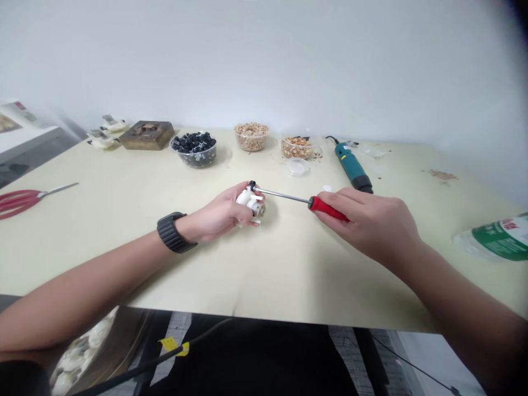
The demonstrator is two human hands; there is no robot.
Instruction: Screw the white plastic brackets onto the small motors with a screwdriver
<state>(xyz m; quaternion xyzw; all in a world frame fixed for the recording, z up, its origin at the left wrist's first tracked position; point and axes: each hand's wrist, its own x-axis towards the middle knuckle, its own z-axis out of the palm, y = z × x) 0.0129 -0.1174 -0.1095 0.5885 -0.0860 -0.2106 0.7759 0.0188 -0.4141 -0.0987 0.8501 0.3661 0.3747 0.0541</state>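
Observation:
My left hand (225, 214) is closed around a small white plastic part with a metal motor (258, 208) on its side. At the top of that part sits a small black piece (252, 185). My right hand (371, 220) grips the red handle of a screwdriver (330, 209), its fingers wrapped around it. The metal shaft points left, and its tip meets the black piece or lies right beside it; I cannot tell how it is seated. Both hands are just above the middle of the table.
Behind my hands stand tubs of black pieces (193, 157), small tan parts (251, 144) and orange-brown parts (296, 149). A teal power tool (350, 165) lies to their right. Red-handled scissors (20, 202) lie left, a metal block (146, 136) back left, a bottle (501, 239) right.

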